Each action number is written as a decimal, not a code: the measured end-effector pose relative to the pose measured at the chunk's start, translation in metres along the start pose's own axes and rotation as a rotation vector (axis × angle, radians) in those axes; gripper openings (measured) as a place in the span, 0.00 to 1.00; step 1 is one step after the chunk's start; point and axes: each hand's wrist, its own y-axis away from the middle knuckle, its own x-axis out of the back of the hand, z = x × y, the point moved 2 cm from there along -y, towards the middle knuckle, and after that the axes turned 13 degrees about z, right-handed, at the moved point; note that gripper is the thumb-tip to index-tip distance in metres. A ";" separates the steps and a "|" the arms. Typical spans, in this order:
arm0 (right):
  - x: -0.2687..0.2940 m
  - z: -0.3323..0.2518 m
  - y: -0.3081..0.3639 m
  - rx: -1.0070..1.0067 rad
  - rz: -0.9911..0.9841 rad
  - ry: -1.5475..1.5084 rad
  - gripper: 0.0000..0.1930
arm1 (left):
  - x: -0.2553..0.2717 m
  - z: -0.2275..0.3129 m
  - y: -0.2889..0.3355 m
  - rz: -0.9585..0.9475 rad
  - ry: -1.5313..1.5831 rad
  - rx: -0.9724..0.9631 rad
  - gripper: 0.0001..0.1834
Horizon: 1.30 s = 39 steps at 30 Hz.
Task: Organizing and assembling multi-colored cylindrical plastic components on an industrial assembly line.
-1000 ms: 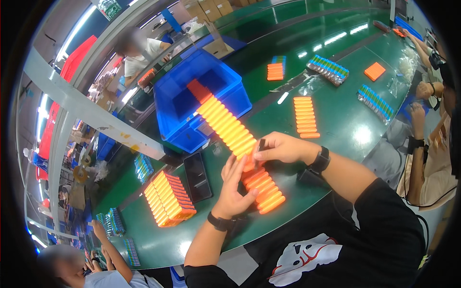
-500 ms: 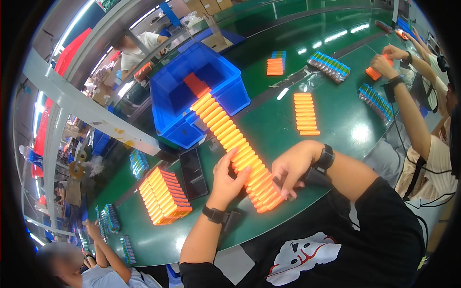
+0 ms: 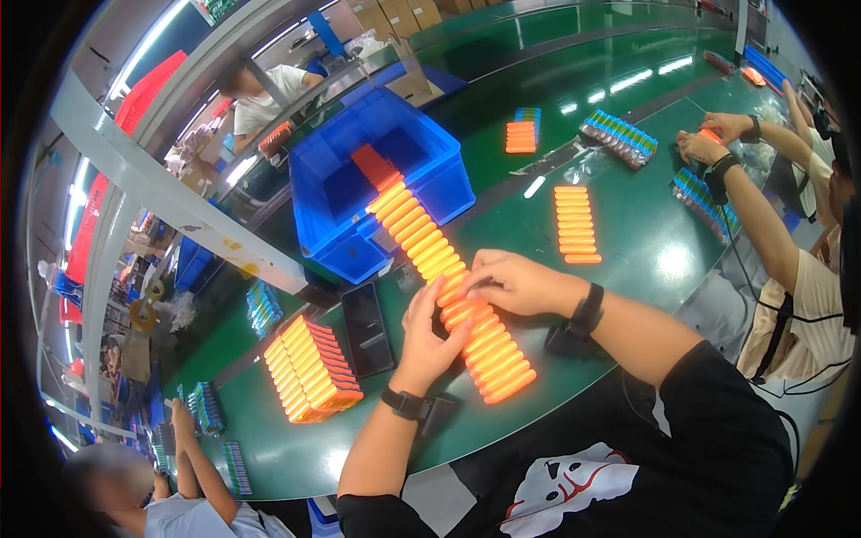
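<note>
A long strip of orange cylinders [image 3: 499,359], laid side by side, runs from the near table edge up over the rim of a blue plastic bin [image 3: 395,170], with its far end hanging inside. My left hand [image 3: 429,336] grips the strip's left side, thumb and fingers curled round it. From the right, my right hand [image 3: 507,280] bends its fingers onto the same strip, a little farther up; its fingertips are partly hidden. Left of my left hand stands a stacked block of orange cylinders [image 3: 309,372], with a dark flat phone-like device [image 3: 367,328] beside it.
On the green table [image 3: 628,278] lie a short orange row [image 3: 576,224], a smaller orange bundle [image 3: 520,137] and blue-green bundles [image 3: 619,137]. Co-workers' hands [image 3: 715,139] work at the right; another person [image 3: 184,448] sits lower left. A grey metal post [image 3: 179,202] crosses the left.
My right hand has moved up and left along the strip, away from its near end, which now shows fully. My left hand keeps its hold. The view has shifted slightly.
</note>
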 end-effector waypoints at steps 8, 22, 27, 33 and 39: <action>0.018 0.005 0.004 -0.234 0.052 -0.585 0.06 | 0.005 0.018 0.006 -0.003 0.006 -0.202 0.39; 0.017 -0.023 0.025 -0.432 -0.985 -0.617 0.10 | -0.004 -0.003 0.005 0.025 0.032 0.079 0.37; 0.027 -0.022 0.019 -0.596 -0.986 -0.470 0.10 | -0.006 -0.004 0.008 -0.026 0.211 0.298 0.38; 0.004 0.003 0.002 -0.180 -0.045 -0.261 0.09 | -0.007 -0.009 0.006 0.028 0.119 0.070 0.40; 0.000 -0.009 -0.003 0.053 -0.033 0.085 0.08 | -0.002 -0.001 0.005 0.031 0.007 -0.018 0.42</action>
